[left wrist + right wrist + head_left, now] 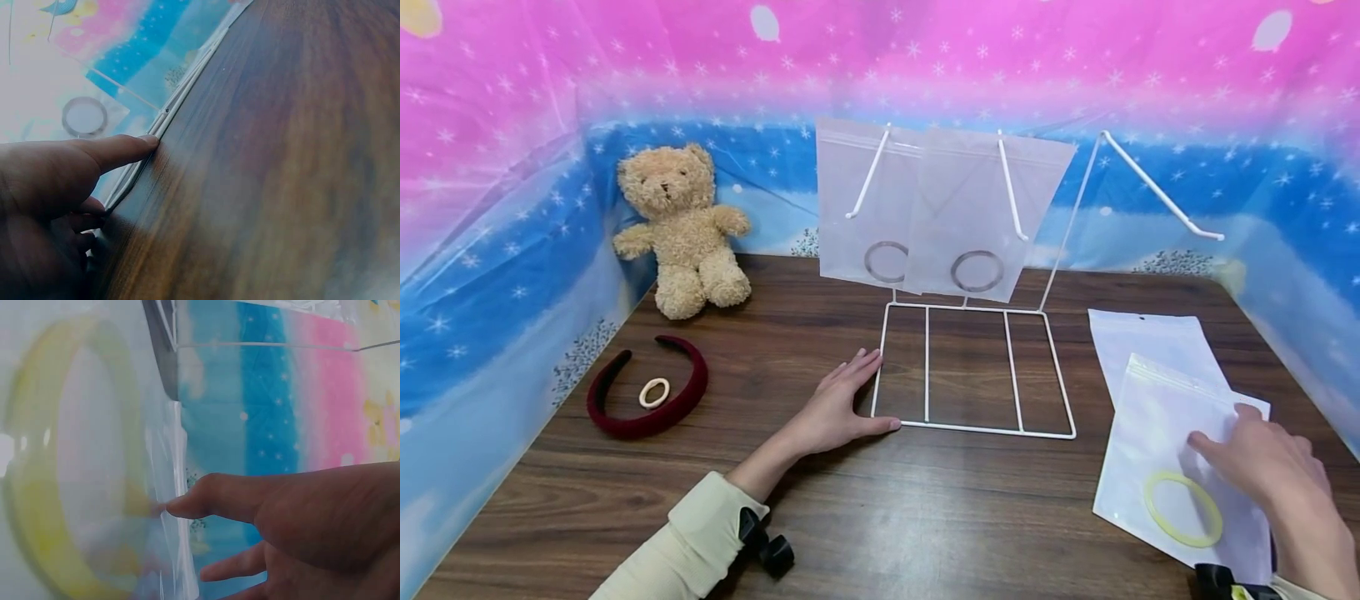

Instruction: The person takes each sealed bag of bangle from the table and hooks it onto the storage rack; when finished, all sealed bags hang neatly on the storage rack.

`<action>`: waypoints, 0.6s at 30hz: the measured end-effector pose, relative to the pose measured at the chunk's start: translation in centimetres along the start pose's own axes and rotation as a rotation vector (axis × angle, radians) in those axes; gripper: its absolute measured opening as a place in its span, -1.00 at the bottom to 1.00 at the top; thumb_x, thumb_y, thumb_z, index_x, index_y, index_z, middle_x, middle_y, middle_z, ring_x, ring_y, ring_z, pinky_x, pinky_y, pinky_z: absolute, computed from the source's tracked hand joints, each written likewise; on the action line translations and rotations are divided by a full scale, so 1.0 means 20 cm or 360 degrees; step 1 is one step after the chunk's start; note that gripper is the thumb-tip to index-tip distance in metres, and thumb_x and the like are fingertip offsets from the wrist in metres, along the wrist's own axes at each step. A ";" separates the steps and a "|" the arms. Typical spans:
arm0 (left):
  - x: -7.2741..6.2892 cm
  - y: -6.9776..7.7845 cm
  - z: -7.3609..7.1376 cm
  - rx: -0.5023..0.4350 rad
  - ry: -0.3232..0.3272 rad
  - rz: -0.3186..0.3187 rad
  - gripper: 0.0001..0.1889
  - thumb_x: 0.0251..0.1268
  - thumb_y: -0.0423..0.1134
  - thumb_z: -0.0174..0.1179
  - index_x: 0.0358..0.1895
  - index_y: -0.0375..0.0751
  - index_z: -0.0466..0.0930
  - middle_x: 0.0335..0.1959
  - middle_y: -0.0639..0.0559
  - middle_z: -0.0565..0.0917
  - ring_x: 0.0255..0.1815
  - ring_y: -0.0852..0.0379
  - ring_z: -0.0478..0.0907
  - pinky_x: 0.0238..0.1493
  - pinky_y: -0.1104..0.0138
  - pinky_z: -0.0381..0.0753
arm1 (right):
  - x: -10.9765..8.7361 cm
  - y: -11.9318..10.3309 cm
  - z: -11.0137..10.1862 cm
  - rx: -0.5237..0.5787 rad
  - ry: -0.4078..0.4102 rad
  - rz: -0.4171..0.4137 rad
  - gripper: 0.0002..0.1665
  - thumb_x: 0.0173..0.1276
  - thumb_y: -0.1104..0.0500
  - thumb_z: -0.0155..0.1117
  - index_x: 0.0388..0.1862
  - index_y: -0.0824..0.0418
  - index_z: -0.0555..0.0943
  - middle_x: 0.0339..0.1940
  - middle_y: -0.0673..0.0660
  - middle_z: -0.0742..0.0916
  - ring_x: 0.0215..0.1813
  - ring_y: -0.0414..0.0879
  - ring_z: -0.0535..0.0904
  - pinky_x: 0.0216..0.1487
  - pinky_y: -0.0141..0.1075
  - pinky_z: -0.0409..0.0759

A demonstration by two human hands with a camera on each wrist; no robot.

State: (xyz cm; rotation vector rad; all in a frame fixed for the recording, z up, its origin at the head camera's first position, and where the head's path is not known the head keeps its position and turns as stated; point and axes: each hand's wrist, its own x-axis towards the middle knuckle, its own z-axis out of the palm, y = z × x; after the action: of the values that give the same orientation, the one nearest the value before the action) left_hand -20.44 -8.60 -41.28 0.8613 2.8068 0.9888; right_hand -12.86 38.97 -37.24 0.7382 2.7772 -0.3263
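Observation:
My left hand (842,404) rests at the near left corner of a white wire display rack (928,367), its thumb on the front bar and its fingers straight along the left side. Two pale zip bags, a left one (850,242) and a right one (951,192), hang overlapping on the rack's hooks, each with a dark ring inside. Over at the right, my right hand (1262,454) touches the right part of a zip bag (1138,433), its thumb on the bag's face. A yellow ring (1197,542) shows inside that bag.
Another pale bag (1150,337) lies partly beneath the ringed one. The rack's right hook (1165,196) juts forward with nothing on it. On the left are a teddy bear (677,225), a dark red headband (692,392) and a small cream ring (655,403) within its curve.

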 end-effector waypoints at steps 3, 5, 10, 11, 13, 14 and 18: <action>0.00 0.00 0.00 -0.0008 0.0003 0.0002 0.00 0.10 0.09 0.42 0.48 -0.39 0.14 0.51 -0.18 0.16 0.55 -0.09 -0.05 0.48 0.02 -0.08 | 0.00 0.01 0.00 -0.0095 -0.0063 0.0134 0.09 0.27 -0.23 0.25 0.25 0.64 0.05 -0.09 0.61 0.42 -0.02 0.49 0.29 0.02 0.27 0.34; 0.00 0.01 0.00 -0.0013 0.0001 -0.0002 0.00 0.10 0.09 0.42 0.48 -0.39 0.14 0.52 -0.18 0.16 0.55 -0.08 -0.06 0.48 0.03 -0.09 | 0.00 0.02 0.00 -0.0130 -0.0068 0.0155 0.12 0.25 -0.28 0.25 0.20 0.66 0.06 -0.12 0.60 0.43 -0.03 0.49 0.30 0.02 0.26 0.33; 0.00 0.00 0.00 -0.0005 -0.0006 -0.0009 0.00 0.10 0.10 0.42 0.49 -0.38 0.14 0.52 -0.16 0.16 0.55 -0.07 -0.05 0.49 0.06 -0.09 | -0.01 0.01 0.01 -0.0097 -0.0011 0.0127 0.15 0.25 -0.30 0.28 0.21 0.67 0.06 -0.07 0.66 0.31 0.02 0.54 0.22 0.11 0.29 0.23; 0.00 0.00 0.00 -0.0003 -0.0005 -0.0010 0.00 0.10 0.10 0.42 0.49 -0.38 0.14 0.52 -0.16 0.16 0.55 -0.06 -0.05 0.49 0.06 -0.09 | -0.01 0.01 0.01 -0.0073 0.0011 0.0119 0.15 0.24 -0.28 0.29 0.25 0.65 0.06 -0.05 0.68 0.27 0.04 0.55 0.19 0.13 0.30 0.20; 0.00 0.00 0.00 -0.0001 -0.0006 -0.0010 0.01 0.10 0.10 0.42 0.49 -0.38 0.14 0.52 -0.16 0.16 0.55 -0.06 -0.05 0.49 0.06 -0.09 | -0.02 0.01 0.02 -0.0020 0.0061 0.0099 0.15 0.23 -0.25 0.33 0.31 0.61 0.06 -0.01 0.71 0.22 0.06 0.55 0.14 0.15 0.30 0.16; 0.00 0.00 0.00 -0.0001 -0.0006 -0.0009 0.01 0.10 0.10 0.42 0.49 -0.38 0.14 0.51 -0.16 0.16 0.55 -0.06 -0.05 0.49 0.06 -0.09 | -0.02 0.01 0.02 0.0018 0.0093 0.0085 0.15 0.22 -0.22 0.36 0.32 0.60 0.06 0.01 0.73 0.19 0.07 0.55 0.12 0.15 0.30 0.15; 0.00 0.00 0.00 0.0002 -0.0004 -0.0006 0.01 0.09 0.10 0.43 0.49 -0.38 0.14 0.51 -0.17 0.17 0.55 -0.06 -0.05 0.49 0.06 -0.09 | -0.02 -0.01 0.02 0.0211 0.0219 0.0045 0.03 0.15 -0.05 0.48 0.29 0.53 0.14 0.03 0.71 0.14 -0.01 0.52 0.15 -0.01 0.30 0.28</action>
State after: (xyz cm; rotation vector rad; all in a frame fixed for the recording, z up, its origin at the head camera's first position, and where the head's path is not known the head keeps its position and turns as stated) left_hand -20.39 -8.54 -41.33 0.8560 2.8063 0.9849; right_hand -12.49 38.53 -37.49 0.8612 2.8925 -0.4752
